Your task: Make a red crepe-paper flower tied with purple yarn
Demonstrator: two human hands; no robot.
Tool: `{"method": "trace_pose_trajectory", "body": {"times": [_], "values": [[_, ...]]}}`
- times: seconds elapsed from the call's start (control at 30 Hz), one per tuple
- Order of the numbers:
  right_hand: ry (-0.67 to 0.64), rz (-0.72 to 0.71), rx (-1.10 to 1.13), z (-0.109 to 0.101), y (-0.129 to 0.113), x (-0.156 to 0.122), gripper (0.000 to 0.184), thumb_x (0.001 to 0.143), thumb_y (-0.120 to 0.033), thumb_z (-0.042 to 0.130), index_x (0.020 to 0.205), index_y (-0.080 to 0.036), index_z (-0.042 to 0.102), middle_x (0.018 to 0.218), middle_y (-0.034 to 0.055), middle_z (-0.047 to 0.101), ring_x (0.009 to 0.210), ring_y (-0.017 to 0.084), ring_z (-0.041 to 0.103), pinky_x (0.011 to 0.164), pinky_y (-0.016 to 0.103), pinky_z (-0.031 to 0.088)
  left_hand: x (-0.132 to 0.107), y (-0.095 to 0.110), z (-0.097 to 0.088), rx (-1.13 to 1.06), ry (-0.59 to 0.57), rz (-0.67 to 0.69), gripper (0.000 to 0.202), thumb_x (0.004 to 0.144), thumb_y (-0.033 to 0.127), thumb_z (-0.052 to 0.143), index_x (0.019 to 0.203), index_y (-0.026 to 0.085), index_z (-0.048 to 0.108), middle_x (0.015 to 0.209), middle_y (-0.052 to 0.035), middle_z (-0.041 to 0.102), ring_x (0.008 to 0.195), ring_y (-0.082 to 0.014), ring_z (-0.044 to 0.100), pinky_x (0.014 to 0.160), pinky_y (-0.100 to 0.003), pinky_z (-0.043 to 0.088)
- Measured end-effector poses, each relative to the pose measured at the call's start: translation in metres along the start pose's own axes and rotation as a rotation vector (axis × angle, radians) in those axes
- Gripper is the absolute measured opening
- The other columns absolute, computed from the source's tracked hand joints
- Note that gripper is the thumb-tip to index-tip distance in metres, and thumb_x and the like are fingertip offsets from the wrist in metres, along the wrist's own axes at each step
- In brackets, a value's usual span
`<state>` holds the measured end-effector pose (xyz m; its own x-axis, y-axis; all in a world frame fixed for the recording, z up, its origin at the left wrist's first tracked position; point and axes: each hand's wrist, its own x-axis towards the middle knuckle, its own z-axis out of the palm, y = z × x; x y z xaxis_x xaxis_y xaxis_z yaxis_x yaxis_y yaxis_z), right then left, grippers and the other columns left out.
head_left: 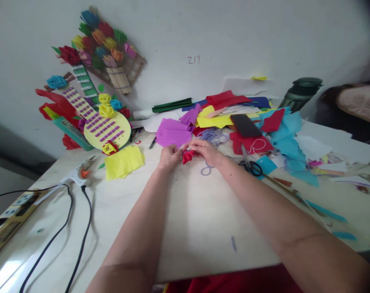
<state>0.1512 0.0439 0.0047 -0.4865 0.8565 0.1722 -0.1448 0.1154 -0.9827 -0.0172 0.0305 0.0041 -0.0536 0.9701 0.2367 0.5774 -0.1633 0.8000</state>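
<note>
A small crumpled red paper flower (188, 157) is pinched between my two hands above the middle of the table. My left hand (169, 157) closes finger and thumb on its left side. From the right, my right hand (205, 151) pinches it near the top, fingertips almost meeting those of the left. Whether a strand of yarn also runs between the fingers is too small to tell. Behind the right hand lies a tangle of lavender yarn (214, 136), with a loose loop on the table below the wrist. Purple crepe paper (173, 132) lies just behind the left hand.
Yellow crepe paper (125, 162), two glue guns (78, 176) with cords and a power strip (16, 217) are at left. Paper-flower guitars (107, 131) lean on the wall. Scissors (251, 166), a phone (245, 125), blue paper scraps (285, 134) and a dark bottle (302, 95) stand or lie at right.
</note>
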Motion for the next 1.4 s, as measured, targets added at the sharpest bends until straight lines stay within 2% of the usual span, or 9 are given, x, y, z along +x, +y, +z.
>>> {"method": "trace_pose_trajectory", "body": {"times": [0.17, 0.43, 0.57, 0.8, 1.07, 1.17, 1.23, 1.33, 1.4], "values": [[-0.074, 0.042, 0.069, 0.01, -0.002, 0.0, 0.022, 0.071, -0.033, 0.061, 0.062, -0.015, 0.054, 0.054, -0.0044, 0.049, 0.044, 0.004, 0.032, 0.045, 0.021, 0.024, 0.003, -0.002, 0.002, 0.368, 0.005, 0.111, 0.021, 0.075, 0.027, 0.049, 0.056, 0.019, 0.043, 0.051, 0.0018, 0.044, 0.053, -0.012, 0.039, 0.052, -0.025, 0.026], [0.037, 0.158, 0.005, 0.006, -0.003, 0.001, 0.018, 0.067, -0.023, 0.062, 0.055, -0.014, 0.052, 0.051, -0.0042, 0.052, 0.043, 0.003, 0.035, 0.044, 0.019, 0.025, -0.004, 0.003, 0.001, 0.712, -0.03, 0.221, 0.014, 0.079, 0.023, 0.046, 0.076, 0.018, 0.059, 0.07, -0.0081, 0.062, 0.067, -0.0194, 0.056, 0.061, -0.028, 0.033], [0.108, 0.18, -0.003, 0.004, 0.0, 0.003, 0.016, 0.069, -0.02, 0.06, 0.056, -0.014, 0.054, 0.048, -0.0043, 0.051, 0.042, 0.003, 0.037, 0.042, 0.019, 0.026, -0.003, -0.001, 0.002, 0.622, 0.054, 0.233, 0.015, 0.08, 0.025, 0.048, 0.069, 0.018, 0.055, 0.061, -0.0048, 0.056, 0.059, -0.0167, 0.051, 0.059, -0.028, 0.031], [0.156, 0.191, -0.079, 0.015, -0.001, 0.005, 0.016, 0.073, -0.017, 0.062, 0.06, -0.015, 0.053, 0.051, -0.0035, 0.056, 0.043, 0.005, 0.045, 0.043, 0.018, 0.033, 0.001, 0.002, -0.002, 0.152, 0.283, 0.331, 0.039, 0.084, 0.043, 0.046, 0.055, 0.02, 0.035, 0.051, 0.0032, 0.034, 0.051, -0.011, 0.031, 0.056, -0.026, 0.028], [0.056, 0.189, -0.114, 0.027, -0.005, 0.003, 0.008, 0.065, -0.013, 0.067, 0.066, -0.013, 0.06, 0.051, -0.0033, 0.059, 0.048, 0.006, 0.05, 0.05, 0.02, 0.036, -0.002, 0.018, 0.0, -0.283, 0.148, 0.351, 0.037, 0.088, 0.045, 0.037, 0.067, 0.018, 0.051, 0.067, -0.0032, 0.054, 0.066, -0.0146, 0.051, 0.068, -0.028, 0.041], [0.024, 0.151, -0.083, 0.026, -0.005, 0.003, 0.017, 0.066, -0.021, 0.069, 0.058, -0.014, 0.055, 0.048, -0.0045, 0.055, 0.042, 0.004, 0.042, 0.044, 0.02, 0.03, 0.001, 0.017, 0.001, -0.238, 0.113, 0.397, 0.033, 0.087, 0.043, 0.04, 0.074, 0.017, 0.055, 0.09, -0.0082, 0.06, 0.084, -0.0168, 0.055, 0.078, -0.029, 0.042], [0.045, 0.135, 0.003, 0.022, -0.004, 0.004, 0.022, 0.066, -0.029, 0.069, 0.059, -0.015, 0.053, 0.047, -0.0059, 0.052, 0.037, 0.003, 0.035, 0.039, 0.02, 0.024, 0.004, 0.013, 0.0, -0.111, 0.212, 0.382, 0.028, 0.085, 0.042, 0.045, 0.08, 0.017, 0.057, 0.107, -0.0103, 0.058, 0.096, -0.0183, 0.054, 0.084, -0.03, 0.041], [0.101, 0.109, 0.168, 0.016, -0.003, 0.005, 0.027, 0.064, -0.034, 0.071, 0.062, -0.016, 0.052, 0.05, -0.0058, 0.052, 0.038, 0.003, 0.035, 0.037, 0.019, 0.022, 0.004, 0.008, -0.004, 0.056, 0.399, 0.232, 0.029, 0.084, 0.043, 0.047, 0.091, 0.018, 0.06, 0.096, -0.0071, 0.06, 0.078, -0.0157, 0.054, 0.078, -0.03, 0.041], [0.138, 0.104, 0.246, 0.012, -0.002, 0.007, 0.028, 0.061, -0.034, 0.073, 0.064, -0.016, 0.052, 0.052, -0.0051, 0.054, 0.039, 0.003, 0.037, 0.036, 0.018, 0.023, 0.002, 0.01, -0.005, 0.066, 0.332, 0.201, 0.03, 0.081, 0.045, 0.052, 0.085, 0.017, 0.062, 0.079, -0.0034, 0.061, 0.065, -0.013, 0.052, 0.069, -0.027, 0.041]]}}
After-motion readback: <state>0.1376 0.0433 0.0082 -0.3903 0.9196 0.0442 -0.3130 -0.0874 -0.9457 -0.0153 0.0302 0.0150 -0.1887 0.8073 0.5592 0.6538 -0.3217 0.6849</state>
